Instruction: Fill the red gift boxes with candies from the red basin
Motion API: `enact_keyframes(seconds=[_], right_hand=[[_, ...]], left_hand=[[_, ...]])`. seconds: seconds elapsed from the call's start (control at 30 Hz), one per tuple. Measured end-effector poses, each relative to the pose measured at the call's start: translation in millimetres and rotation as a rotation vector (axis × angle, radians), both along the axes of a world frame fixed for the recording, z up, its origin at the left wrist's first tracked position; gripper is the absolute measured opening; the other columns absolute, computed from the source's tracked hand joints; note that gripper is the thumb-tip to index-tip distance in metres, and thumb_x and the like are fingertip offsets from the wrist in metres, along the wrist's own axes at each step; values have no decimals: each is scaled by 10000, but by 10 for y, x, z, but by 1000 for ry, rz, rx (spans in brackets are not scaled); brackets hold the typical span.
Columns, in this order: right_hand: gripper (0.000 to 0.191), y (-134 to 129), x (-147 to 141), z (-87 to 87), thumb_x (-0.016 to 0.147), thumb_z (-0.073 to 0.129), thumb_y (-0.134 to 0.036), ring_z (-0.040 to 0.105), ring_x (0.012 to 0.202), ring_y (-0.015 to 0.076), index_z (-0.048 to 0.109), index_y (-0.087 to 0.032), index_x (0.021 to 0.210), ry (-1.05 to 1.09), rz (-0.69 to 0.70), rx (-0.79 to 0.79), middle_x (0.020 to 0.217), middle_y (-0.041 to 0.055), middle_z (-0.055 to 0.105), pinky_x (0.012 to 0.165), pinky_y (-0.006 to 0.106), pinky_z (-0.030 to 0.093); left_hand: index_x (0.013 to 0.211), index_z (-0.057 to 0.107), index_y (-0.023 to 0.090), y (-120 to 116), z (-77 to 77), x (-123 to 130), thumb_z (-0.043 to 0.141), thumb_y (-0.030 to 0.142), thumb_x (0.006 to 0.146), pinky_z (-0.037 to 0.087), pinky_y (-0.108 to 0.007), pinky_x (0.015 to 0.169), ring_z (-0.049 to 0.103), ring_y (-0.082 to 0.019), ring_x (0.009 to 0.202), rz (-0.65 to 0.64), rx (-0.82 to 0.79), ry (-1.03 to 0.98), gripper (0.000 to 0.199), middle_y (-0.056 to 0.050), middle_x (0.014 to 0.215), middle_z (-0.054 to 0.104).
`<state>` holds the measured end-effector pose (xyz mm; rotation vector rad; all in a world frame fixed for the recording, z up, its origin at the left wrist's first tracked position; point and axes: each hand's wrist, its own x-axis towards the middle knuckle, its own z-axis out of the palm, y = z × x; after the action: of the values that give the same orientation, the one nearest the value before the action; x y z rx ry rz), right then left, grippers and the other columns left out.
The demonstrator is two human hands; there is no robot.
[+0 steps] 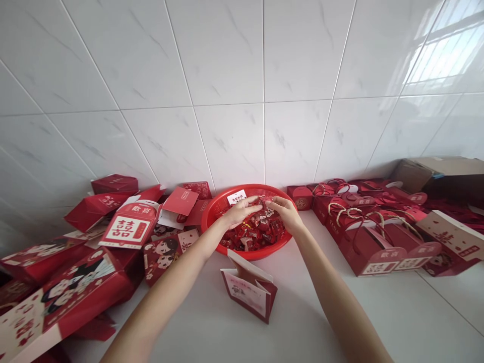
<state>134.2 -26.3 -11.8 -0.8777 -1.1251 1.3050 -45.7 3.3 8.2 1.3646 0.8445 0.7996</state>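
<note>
Both my hands are over a red plastic basket [209,242] filled with red-wrapped candies [251,236]. My left hand [240,213] reaches in from the left, its fingers stretched out and apart above the candies. Opposite it, my right hand [286,212] has its fingers pinched on a small red wrapped candy [267,205]. A small white card [236,197] with red print lies at the basket's back left. In front of the basket, between my forearms, a red and white gift box [247,292] stands with its top flaps raised.
Red gift boxes [128,224] lie in a loose pile on the left. Several assembled red boxes with rope handles [374,247] stand in rows on the right, beside a cardboard carton [438,169]. A tiled wall [230,146] rises directly behind the basket.
</note>
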Motion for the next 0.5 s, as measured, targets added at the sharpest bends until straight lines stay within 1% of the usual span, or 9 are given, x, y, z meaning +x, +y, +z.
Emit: enact_keyframes(seconds=[0.07, 0.13, 0.2, 0.27, 0.33, 0.5], right_hand=[[387, 2, -7, -1, 588, 846, -544, 600, 710, 189, 679, -213, 700, 7, -51, 10, 729, 14, 685, 668, 301, 478], [335, 4, -12, 1, 616, 816, -503, 571, 694, 176, 648, -216, 657, 6, -114, 18, 694, 1, 661, 652, 288, 453], [290, 7, -15, 6, 641, 778, -467, 547, 681, 167, 627, -218, 632, 8, -164, 21, 673, -8, 639, 641, 282, 433], [253, 10, -16, 12, 653, 747, -443, 533, 684, 166, 632, -218, 635, 7, -196, 18, 679, -6, 632, 626, 278, 425], [235, 11, -17, 21, 652, 734, -435, 533, 707, 172, 641, -219, 651, 9, -208, 15, 704, 2, 635, 620, 273, 436], [282, 2, -24, 48, 632, 750, -488, 560, 782, 205, 650, -225, 659, 41, -175, 7, 755, 21, 647, 632, 294, 496]], left_hand=[[1240, 677, 183, 5, 0, -11, 752, 350, 826, 510, -265, 632, 694, -165, 739, 14, -64, -27, 453, -98, 1096, 753], [1248, 675, 170, 18, -7, -23, 668, 367, 875, 512, -272, 617, 718, -195, 774, -52, -122, -55, 422, -114, 1085, 762], [1251, 673, 157, 38, -30, -37, 627, 296, 871, 518, -276, 634, 732, -207, 799, -105, -137, -56, 407, -114, 1044, 776], [1254, 665, 152, 62, -66, -51, 607, 157, 808, 531, -282, 693, 741, -209, 846, -95, -109, -37, 451, -104, 1016, 786], [1262, 654, 153, 81, -102, -64, 560, 54, 726, 546, -301, 769, 747, -215, 906, -75, -76, -24, 553, -100, 1022, 787], [1270, 631, 156, 84, -146, -71, 478, -13, 607, 552, -378, 944, 735, -241, 1050, -58, -51, -48, 701, -113, 1096, 774]])
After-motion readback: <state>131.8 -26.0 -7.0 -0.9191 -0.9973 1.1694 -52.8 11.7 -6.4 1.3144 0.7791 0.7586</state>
